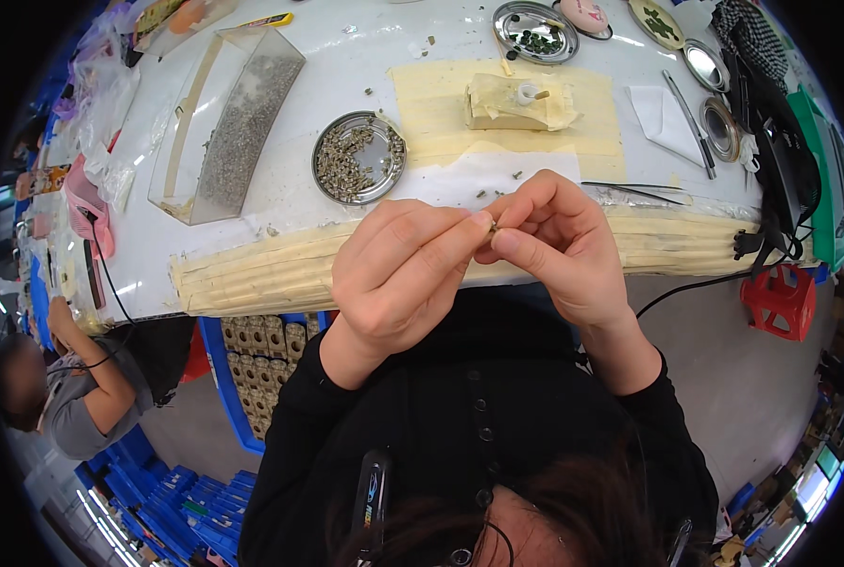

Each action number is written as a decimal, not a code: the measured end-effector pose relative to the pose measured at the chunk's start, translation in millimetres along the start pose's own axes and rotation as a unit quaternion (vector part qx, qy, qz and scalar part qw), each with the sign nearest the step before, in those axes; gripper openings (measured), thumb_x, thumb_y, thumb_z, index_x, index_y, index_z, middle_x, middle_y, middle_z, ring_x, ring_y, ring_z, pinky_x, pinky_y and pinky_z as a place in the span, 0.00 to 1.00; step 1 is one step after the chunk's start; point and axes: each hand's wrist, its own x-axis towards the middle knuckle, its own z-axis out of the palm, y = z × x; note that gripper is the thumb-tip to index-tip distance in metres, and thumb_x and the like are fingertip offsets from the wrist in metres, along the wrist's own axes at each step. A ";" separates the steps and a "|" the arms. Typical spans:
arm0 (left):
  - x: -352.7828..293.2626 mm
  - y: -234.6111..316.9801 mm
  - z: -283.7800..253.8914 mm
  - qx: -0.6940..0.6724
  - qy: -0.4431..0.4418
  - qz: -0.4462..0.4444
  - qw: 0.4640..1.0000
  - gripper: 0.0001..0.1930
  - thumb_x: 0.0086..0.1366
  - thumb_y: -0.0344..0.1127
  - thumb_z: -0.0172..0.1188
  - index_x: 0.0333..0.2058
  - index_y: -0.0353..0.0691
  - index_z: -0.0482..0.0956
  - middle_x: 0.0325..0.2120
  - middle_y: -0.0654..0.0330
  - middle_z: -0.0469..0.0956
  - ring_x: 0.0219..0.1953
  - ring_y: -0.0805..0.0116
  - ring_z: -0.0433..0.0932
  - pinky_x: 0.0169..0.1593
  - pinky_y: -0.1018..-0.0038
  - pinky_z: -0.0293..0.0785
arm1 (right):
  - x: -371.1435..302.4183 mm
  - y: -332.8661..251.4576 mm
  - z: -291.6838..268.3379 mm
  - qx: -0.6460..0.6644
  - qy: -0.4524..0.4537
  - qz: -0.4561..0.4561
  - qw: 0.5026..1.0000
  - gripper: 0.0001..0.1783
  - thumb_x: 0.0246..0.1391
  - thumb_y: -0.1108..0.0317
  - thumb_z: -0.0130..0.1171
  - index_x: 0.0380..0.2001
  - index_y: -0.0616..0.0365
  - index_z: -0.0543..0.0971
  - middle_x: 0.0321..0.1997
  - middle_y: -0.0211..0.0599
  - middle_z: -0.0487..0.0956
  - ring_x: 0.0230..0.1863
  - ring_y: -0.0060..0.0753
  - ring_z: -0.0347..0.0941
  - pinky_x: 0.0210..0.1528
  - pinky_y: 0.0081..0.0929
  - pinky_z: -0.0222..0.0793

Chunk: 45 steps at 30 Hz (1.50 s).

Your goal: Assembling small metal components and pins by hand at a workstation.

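Observation:
My left hand (405, 269) and my right hand (563, 255) meet fingertip to fingertip above the near edge of the table. Between the pinched fingertips sits a tiny metal part (494, 228), mostly covered by the fingers, so its exact kind does not show. Both hands are closed on it. Just beyond them, a few similar small metal pieces (517, 175) lie on a white sheet (460, 180). A round steel dish (381, 149) holding many small metal parts stands beyond my left hand. A tape-wrapped block (497, 111) with a white ring on top stands past my right hand.
Left of the dish is a clear plastic bin (178, 170) of small metal parts. Tweezers (634, 189) lie right of my hands; a dish of dark green pieces (504, 28) is at the back. A blue crate (221, 364) sits below the table edge. Another person (105, 397) works at far left.

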 end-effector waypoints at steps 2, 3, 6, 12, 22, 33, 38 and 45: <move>-1.1 0.0 0.2 0.002 -0.002 -0.005 1.000 0.17 0.41 0.17 0.67 0.34 0.35 0.84 0.27 0.59 0.79 0.27 0.65 0.77 0.29 0.74 0.72 | 0.5 -0.3 -0.8 0.010 -0.004 0.018 1.000 0.06 0.58 0.73 0.59 0.36 0.63 0.75 0.36 0.35 0.79 0.38 0.24 0.79 0.46 0.22 0.76; -1.9 -1.2 -0.1 -0.033 -0.009 -0.020 0.999 0.15 0.44 0.17 0.67 0.34 0.34 0.83 0.27 0.58 0.79 0.27 0.65 0.77 0.29 0.75 0.71 | 2.0 -1.0 -3.6 0.044 -0.012 0.053 0.998 0.06 0.58 0.73 0.59 0.36 0.63 0.75 0.36 0.35 0.79 0.38 0.24 0.79 0.46 0.22 0.76; -3.4 -6.1 -1.0 -0.122 -0.025 -0.057 0.991 0.11 0.49 0.18 0.67 0.34 0.33 0.82 0.28 0.57 0.79 0.28 0.67 0.76 0.31 0.76 0.70 | 2.2 -1.3 -9.1 0.100 -0.032 0.113 0.988 0.06 0.59 0.72 0.59 0.37 0.63 0.75 0.35 0.35 0.80 0.38 0.24 0.79 0.46 0.22 0.76; -4.4 -8.2 0.5 -0.159 -0.027 -0.077 0.984 0.09 0.50 0.19 0.67 0.33 0.33 0.82 0.28 0.57 0.80 0.29 0.67 0.77 0.32 0.75 0.70 | 1.0 -3.0 -7.0 0.083 -0.018 0.109 0.990 0.06 0.60 0.71 0.58 0.37 0.64 0.76 0.34 0.35 0.80 0.38 0.24 0.79 0.45 0.22 0.77; -3.5 -3.2 1.5 -0.047 0.001 -0.041 0.998 0.12 0.47 0.17 0.68 0.33 0.32 0.82 0.28 0.57 0.80 0.29 0.65 0.78 0.32 0.74 0.72 | 1.4 2.5 -0.8 0.035 -0.006 0.003 0.999 0.06 0.60 0.73 0.57 0.37 0.63 0.72 0.36 0.35 0.79 0.39 0.25 0.79 0.45 0.22 0.77; -4.9 -4.2 0.9 -0.115 -0.013 -0.066 0.991 0.11 0.48 0.17 0.67 0.33 0.32 0.82 0.29 0.56 0.80 0.29 0.66 0.77 0.33 0.75 0.71 | 2.2 -2.0 -3.6 0.058 -0.009 0.081 0.995 0.07 0.61 0.70 0.56 0.37 0.64 0.75 0.35 0.34 0.79 0.38 0.24 0.79 0.44 0.21 0.77; -5.3 -4.1 1.2 -0.116 -0.011 -0.073 0.991 0.11 0.48 0.17 0.67 0.33 0.32 0.82 0.29 0.57 0.80 0.29 0.66 0.77 0.33 0.75 0.71 | 2.0 -3.3 -2.4 0.061 -0.010 0.083 0.995 0.07 0.61 0.70 0.56 0.37 0.63 0.75 0.35 0.34 0.78 0.39 0.24 0.79 0.45 0.22 0.76; -4.5 -1.0 2.2 -0.050 -0.003 -0.052 0.997 0.12 0.48 0.17 0.67 0.33 0.33 0.82 0.28 0.57 0.80 0.29 0.66 0.77 0.33 0.75 0.71 | 1.9 2.8 0.0 0.034 -0.015 0.017 0.999 0.07 0.60 0.71 0.57 0.37 0.62 0.73 0.36 0.32 0.77 0.40 0.24 0.78 0.47 0.23 0.76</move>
